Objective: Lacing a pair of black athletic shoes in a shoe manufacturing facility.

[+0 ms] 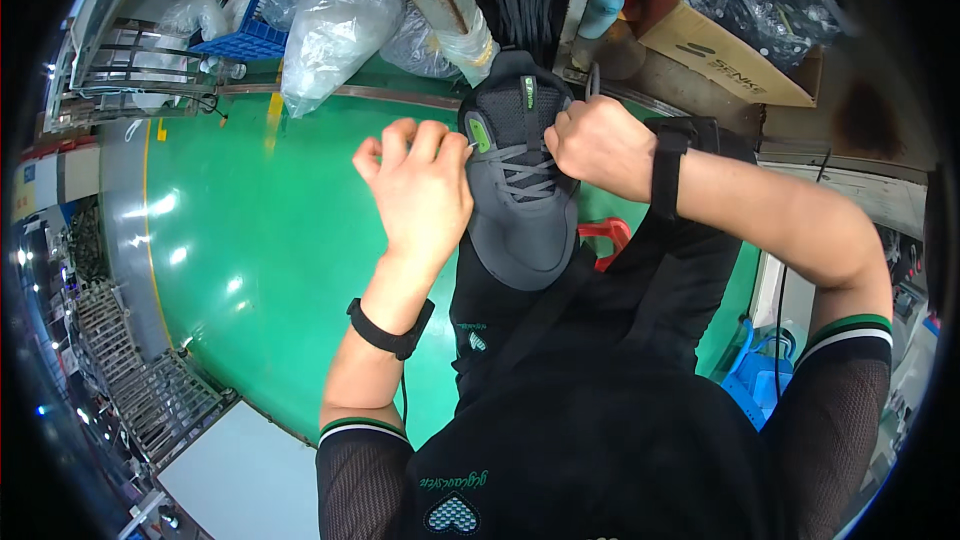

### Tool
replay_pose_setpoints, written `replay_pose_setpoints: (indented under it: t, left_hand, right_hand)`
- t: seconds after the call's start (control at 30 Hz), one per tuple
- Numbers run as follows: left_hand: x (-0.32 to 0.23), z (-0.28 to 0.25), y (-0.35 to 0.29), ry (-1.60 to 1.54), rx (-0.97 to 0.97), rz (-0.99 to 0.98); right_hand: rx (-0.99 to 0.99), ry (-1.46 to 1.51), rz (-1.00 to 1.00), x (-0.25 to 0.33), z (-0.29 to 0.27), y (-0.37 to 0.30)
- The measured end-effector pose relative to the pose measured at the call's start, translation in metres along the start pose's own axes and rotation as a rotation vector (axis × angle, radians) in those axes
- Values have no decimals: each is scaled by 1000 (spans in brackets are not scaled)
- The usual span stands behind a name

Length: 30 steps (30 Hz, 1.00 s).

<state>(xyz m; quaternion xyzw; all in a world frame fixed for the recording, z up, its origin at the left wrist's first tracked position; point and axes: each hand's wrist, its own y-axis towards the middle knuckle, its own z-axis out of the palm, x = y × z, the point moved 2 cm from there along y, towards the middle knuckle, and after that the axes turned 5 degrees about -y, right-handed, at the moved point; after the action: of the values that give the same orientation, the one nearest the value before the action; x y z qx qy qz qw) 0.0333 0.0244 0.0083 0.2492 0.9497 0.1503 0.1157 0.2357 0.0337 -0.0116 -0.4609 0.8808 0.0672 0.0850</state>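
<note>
A dark grey shoe (pixel 525 235) with green accents points its toe toward me, in front of my lap. Pale grey shoelaces (pixel 525 175) cross over its tongue (pixel 525 105). At the shoe's left side my left hand (pixel 425 180) is closed in a pinch, with a small pale bit of lace at its fingertips. My right hand (pixel 605 145) is closed against the shoe's right edge, where the lace runs to its fingers; a thin grey strip stands up above the knuckles. The fingertips of the right hand are mostly hidden.
Clear plastic bags (pixel 335 25) and a blue crate (pixel 240 35) lie at the far left. A cardboard box (pixel 735 60) of plastic-wrapped things stands at the far right, near a light blue bottle (pixel 601 10). A red plastic piece (pixel 608 232) shows beside my leg; a blue stool (pixel 755 375) is at right.
</note>
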Motion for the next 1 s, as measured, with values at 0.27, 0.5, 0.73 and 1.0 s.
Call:
replay_pose_setpoints:
  t: [0.27, 0.5, 0.73, 1.0]
  left_hand:
    - [-5, -4, 30, 18, 194, 222]
    - [-1, 3, 54, 30, 342, 562]
    - [41, 17, 74, -391, 589, 571]
    - [49, 36, 77, -673, 958, 235]
  right_hand:
    - [-100, 271, 86, -33, 5, -14]
    - [132, 504, -148, -59, 21, 8]
    - [-7, 805, -23, -66, 39, -6]
    - [592, 1170, 162, -70, 42, 15]
